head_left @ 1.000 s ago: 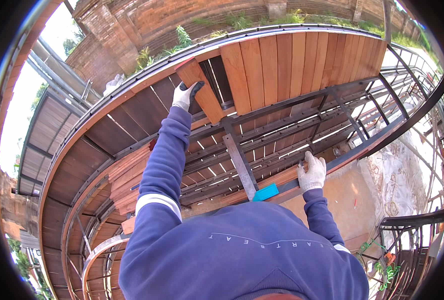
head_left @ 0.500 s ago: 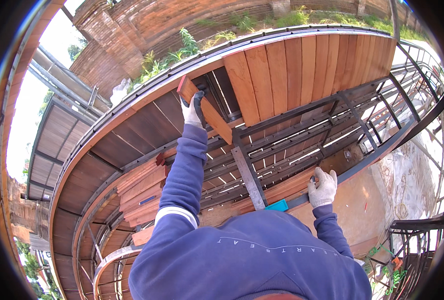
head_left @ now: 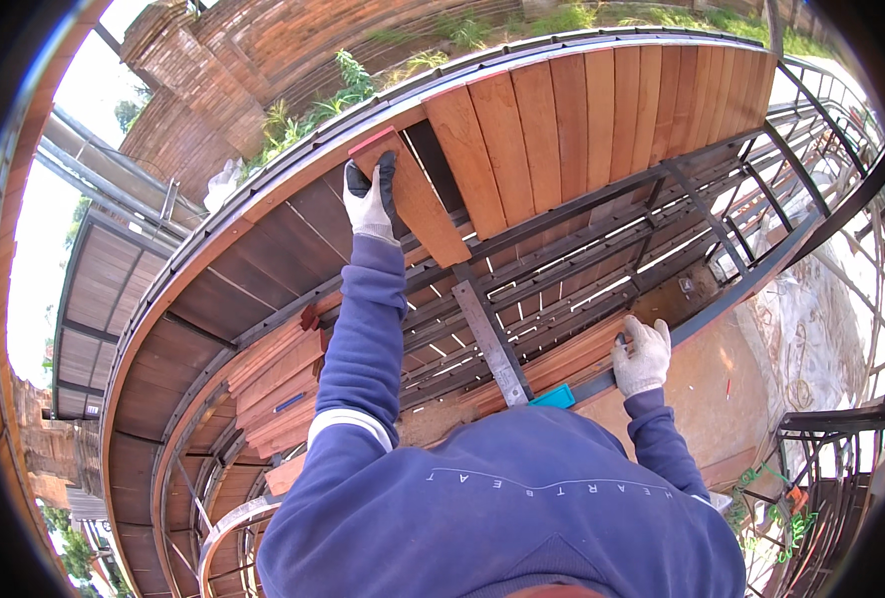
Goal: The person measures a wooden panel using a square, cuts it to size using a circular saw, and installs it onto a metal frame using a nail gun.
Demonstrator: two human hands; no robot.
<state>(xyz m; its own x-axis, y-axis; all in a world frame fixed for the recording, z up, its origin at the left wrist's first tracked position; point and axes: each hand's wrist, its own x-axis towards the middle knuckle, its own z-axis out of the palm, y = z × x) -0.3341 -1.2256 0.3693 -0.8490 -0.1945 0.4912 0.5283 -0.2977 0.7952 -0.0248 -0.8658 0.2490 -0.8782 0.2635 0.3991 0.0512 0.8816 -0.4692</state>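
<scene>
My left hand (head_left: 371, 197), in a white glove with dark fingers, grips a short reddish-brown wooden board (head_left: 415, 204) near its far end. The board lies slantwise over a dark metal frame, beside a row of fitted wooden boards (head_left: 532, 130). A narrow dark gap shows between it and the nearest fitted board. My right hand (head_left: 644, 357), also gloved, is closed at the dark metal rail (head_left: 732, 317) near my body. Something small and dark shows at its fingertips; whether it is an object or the glove's coating, I cannot tell.
Loose boards are stacked (head_left: 278, 384) on the left. More long boards (head_left: 597, 361) lie below the frame. A metal crossbar (head_left: 490, 344) and a teal item (head_left: 554, 397) are near my chest. A brick wall (head_left: 263, 60) stands beyond the curved outer edge.
My left hand has turned and lowered the board, which now lies flatter and closer to the fitted row. My right hand stays at the rail. The view has shifted slightly.
</scene>
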